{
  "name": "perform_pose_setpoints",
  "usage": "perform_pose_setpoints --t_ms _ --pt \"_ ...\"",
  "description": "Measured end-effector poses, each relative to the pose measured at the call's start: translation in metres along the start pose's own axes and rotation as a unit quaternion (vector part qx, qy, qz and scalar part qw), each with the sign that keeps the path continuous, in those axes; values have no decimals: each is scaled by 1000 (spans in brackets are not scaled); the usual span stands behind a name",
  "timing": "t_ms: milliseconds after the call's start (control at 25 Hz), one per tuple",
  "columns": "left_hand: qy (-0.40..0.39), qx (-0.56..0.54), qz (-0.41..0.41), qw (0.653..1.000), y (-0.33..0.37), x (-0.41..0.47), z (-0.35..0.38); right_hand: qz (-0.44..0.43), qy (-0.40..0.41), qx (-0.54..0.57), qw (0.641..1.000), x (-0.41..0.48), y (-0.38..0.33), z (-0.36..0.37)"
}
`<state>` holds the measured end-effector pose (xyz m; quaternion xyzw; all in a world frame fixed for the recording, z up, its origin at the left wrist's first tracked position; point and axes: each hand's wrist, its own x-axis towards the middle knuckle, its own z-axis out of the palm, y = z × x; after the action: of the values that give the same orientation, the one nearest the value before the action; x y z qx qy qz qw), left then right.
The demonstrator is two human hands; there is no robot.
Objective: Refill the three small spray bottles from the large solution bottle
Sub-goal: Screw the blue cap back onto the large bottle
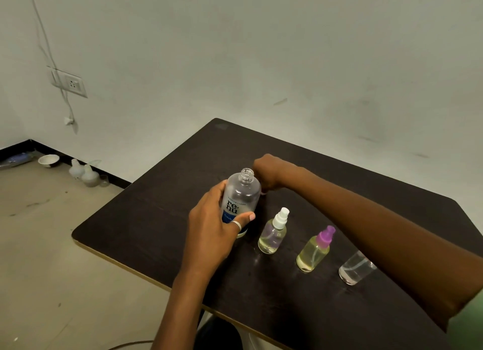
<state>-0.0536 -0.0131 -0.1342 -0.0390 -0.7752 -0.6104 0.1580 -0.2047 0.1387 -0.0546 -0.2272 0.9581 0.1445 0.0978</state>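
The large clear solution bottle (pixel 241 192) with a blue-and-white label stands upright on the dark table (pixel 146 219), its neck uncapped. My left hand (pixel 211 234) grips its lower body, thumb across the label. My right hand (pixel 269 172) is just behind the bottle's shoulder with its fingers curled down toward the table; the fingertips are hidden. To the right stand three small spray bottles in a row: one with a white sprayer (pixel 273 234), one with a purple sprayer (pixel 315 250) and yellowish liquid, and a clear one (pixel 352 271) whose top is covered by my right forearm.
The table's front-left edge runs close to the bottles. On the floor at the left wall lie a white bowl (pixel 49 160) and two translucent plastic bottles (pixel 83 173). A wall socket (pixel 72 83) with a hanging cable is on the left wall.
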Motion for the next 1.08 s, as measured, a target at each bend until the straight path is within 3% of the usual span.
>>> perform_pose_setpoints --t_ms 240,520,680,1080 --pt "-8 -5 -3 1000 2 -1 2 9 6 16 1000 -2 1 1" --pt "-5 0 0 1000 6 -1 -3 -71 109 170 977 -76 -5 -111" --pt "-7 5 -7 1000 10 -1 -5 -115 83 148 979 -103 -27 -124" --pt "-14 6 -7 1000 14 -2 -7 -133 77 129 980 -109 -44 -114"
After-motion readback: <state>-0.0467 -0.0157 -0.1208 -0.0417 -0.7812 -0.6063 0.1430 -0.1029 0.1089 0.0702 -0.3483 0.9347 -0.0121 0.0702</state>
